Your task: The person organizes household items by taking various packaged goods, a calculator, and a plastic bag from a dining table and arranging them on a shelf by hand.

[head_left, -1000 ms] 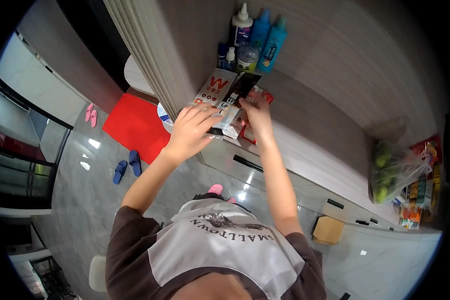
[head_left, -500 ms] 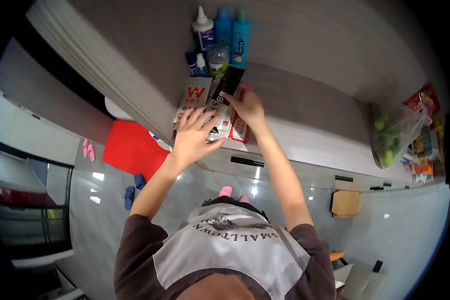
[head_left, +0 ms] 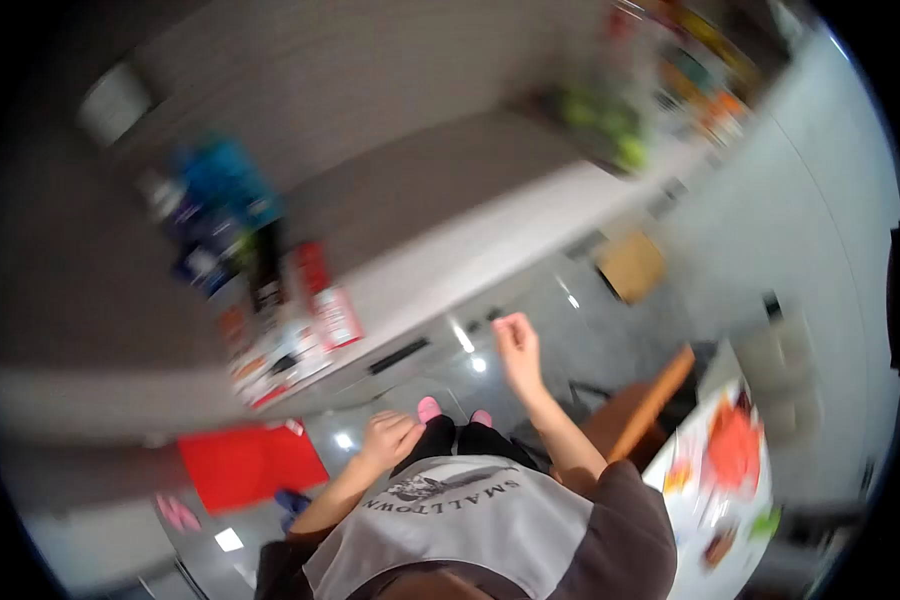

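My left hand [head_left: 392, 438] is in front of my body, above the floor and apart from the shelf. Its fingers are curled in loosely, and I see nothing in them. My right hand [head_left: 517, 350] is farther forward and to the right, its fingers folded closed with no object showing. To the left, the packets [head_left: 285, 350] lie at the shelf's front edge, with a red and white packet [head_left: 332, 305] beside a dark one [head_left: 267, 265]. Behind them stand blue bottles [head_left: 228, 180]. Motion blurs the packets and bottles.
The cabinet shelf [head_left: 450, 225] runs up to the right, to a bag of green produce [head_left: 610, 130] and colourful packages [head_left: 705, 85]. A cardboard box [head_left: 632, 266] is on the floor. A chair [head_left: 655, 400] and a white table [head_left: 685, 520] stand at right, a red mat [head_left: 250, 465] at left.
Both hands have left the packets and drawn back from the shelf, their fingers now curled. The view has swung right, bringing the table and chair further in. The packets stay on the shelf.
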Demonstrator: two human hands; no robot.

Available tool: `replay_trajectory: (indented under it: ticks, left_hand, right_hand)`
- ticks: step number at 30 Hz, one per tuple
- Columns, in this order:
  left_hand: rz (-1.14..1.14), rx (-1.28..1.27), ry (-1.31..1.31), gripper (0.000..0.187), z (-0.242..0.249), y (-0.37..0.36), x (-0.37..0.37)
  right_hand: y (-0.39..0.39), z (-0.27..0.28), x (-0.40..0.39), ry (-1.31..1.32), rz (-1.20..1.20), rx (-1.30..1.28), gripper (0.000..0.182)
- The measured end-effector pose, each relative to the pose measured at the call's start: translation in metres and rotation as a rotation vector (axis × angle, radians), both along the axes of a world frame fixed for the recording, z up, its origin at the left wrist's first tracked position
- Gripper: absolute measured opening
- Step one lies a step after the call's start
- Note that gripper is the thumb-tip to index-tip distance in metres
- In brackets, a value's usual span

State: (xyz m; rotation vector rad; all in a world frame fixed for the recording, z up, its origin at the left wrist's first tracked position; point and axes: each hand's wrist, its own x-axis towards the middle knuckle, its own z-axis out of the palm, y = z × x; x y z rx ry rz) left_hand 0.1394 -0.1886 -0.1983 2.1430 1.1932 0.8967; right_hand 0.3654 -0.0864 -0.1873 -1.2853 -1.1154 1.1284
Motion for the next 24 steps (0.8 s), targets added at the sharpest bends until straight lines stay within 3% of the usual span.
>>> replay_trajectory:
  ticks: [3,5,7,8,11,13,17,20,21,22,23,24]
  left_hand:
    - [-0.251,-0.546,0.061,0.022,-0.084,0.003,0.026]
    - [-0.386,-0.887,0.327,0.033,-0.155,-0.012,0.013]
    - [-0.391,-1.042,0.457,0.043,-0.319,-0.022,-0.066]
    - [-0.392,-1.117,0.559,0.044,-0.334,-0.012,-0.079]
    - [-0.282,-1.319,0.643,0.048,-0.317,0.022,-0.078]
    - [-0.203,-1.413,0.585,0.050,-0.305,0.041,-0.059]
    - [-0.240,-1.430,0.434,0.055,-0.298,0.050,0.015]
    - [-0.447,-1.278,0.486,0.062,-0.284,0.021,0.084]
    - [-0.522,-1.270,0.462,0.061,-0.279,0.010,0.107]
    - [-0.595,-1.261,0.435,0.059,-0.273,-0.003,0.128]
    - [-0.645,-1.208,0.454,0.057,-0.259,-0.024,0.153]
    - [-0.689,-1.155,0.475,0.054,-0.245,-0.042,0.173]
  right_hand:
    - [-0.072,-0.041,0.045,-0.202,-0.225,-0.180,0.022]
    - [-0.128,-0.074,0.068,-0.160,-0.394,-0.207,0.022]
    - [-0.178,-0.087,0.087,-0.136,-0.594,-0.289,0.023]
    - [-0.204,-0.095,0.096,-0.042,-0.708,-0.273,0.024]
    - [-0.279,-0.111,0.118,0.195,-1.012,-0.201,0.024]
    - [-0.328,-0.092,0.128,0.298,-1.200,-0.232,0.022]
    - [-0.432,-0.090,0.162,0.330,-1.497,-0.201,0.022]
    - [-0.532,-0.123,0.219,0.092,-1.717,-0.153,0.020]
    - [-0.573,-0.147,0.245,-0.146,-1.798,-0.200,0.018]
    - [-0.594,-0.125,0.264,-0.281,-1.884,-0.323,0.019]
    - [-0.625,-0.134,0.288,-0.482,-1.956,-0.467,0.025]
    - [-0.650,-0.143,0.309,-0.523,-1.995,-0.495,0.038]
